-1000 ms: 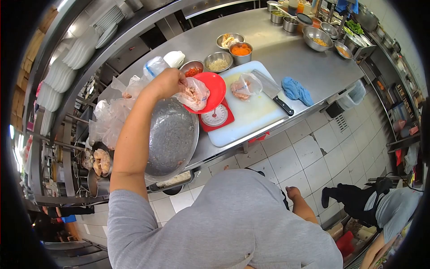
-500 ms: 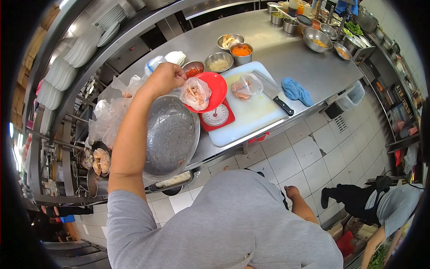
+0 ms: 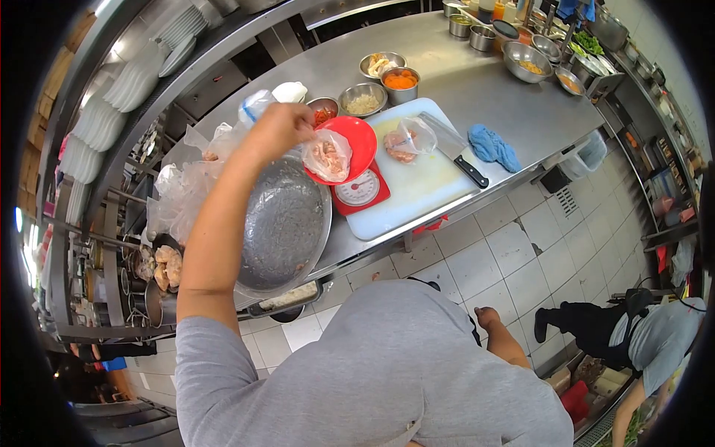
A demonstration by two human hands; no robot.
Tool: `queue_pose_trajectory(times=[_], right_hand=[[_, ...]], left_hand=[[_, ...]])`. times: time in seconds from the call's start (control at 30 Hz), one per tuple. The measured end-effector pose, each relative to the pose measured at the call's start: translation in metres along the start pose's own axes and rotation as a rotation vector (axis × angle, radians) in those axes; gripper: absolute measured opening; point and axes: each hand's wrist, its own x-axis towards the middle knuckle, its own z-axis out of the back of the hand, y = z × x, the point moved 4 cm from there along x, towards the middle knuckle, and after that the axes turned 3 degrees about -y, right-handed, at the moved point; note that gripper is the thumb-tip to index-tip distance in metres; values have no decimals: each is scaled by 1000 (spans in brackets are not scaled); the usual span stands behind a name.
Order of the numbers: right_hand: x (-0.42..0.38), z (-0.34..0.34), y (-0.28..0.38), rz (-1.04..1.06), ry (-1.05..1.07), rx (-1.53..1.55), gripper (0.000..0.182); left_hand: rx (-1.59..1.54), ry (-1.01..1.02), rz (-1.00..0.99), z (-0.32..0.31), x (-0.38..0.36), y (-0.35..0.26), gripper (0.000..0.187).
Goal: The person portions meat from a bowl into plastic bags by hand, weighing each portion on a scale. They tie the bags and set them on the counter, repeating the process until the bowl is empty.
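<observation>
My left hand point(image 3: 289, 125) is closed at the upper edge of a clear plastic bag of meat point(image 3: 328, 156). That bag rests on the red pan point(image 3: 361, 141) of a kitchen scale point(image 3: 359, 190). A second bag of meat point(image 3: 406, 141) lies on the white cutting board point(image 3: 402, 201), near a black-handled knife point(image 3: 471, 172). Left of the scale stands a large metal bowl point(image 3: 279, 231) with wet residue inside. Down by my right side hangs my right hand point(image 3: 488, 318), its fingers curled and apart from any object; its palm side is hidden.
Small bowls of ingredients point(image 3: 363, 100) stand behind the board. A blue cloth point(image 3: 493, 147) lies right of the knife. Plastic bags point(image 3: 190, 186) are heaped left of the large bowl. A co-worker point(image 3: 655, 335) bends over at the lower right.
My left hand has shifted slightly right and stays at the bag on the scale. The co-worker's arm at the lower right has moved a little. My right hand looks unchanged.
</observation>
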Motion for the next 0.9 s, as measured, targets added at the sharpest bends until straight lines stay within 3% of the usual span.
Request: queue_pose_trajectory(times=[0.07, 0.23, 0.3, 0.53, 0.73, 0.9], right_hand=[[5, 4, 3, 16, -19, -5, 58], [16, -2, 2, 86, -75, -7, 58], [8, 0, 5, -10, -65, 93, 57], [5, -13, -1, 35, -8, 5, 55], [9, -10, -6, 23, -37, 38, 57], [13, -14, -10, 52, -68, 34, 56]], left_hand=[[252, 96, -35, -21, -5, -7, 22], [228, 172, 234, -37, -8, 2, 30], [565, 220, 242, -45, -12, 15, 29], [501, 156, 192, -65, -14, 23, 24], [663, 16, 270, -58, -12, 12, 24], [376, 101, 272, -27, -14, 24, 19]])
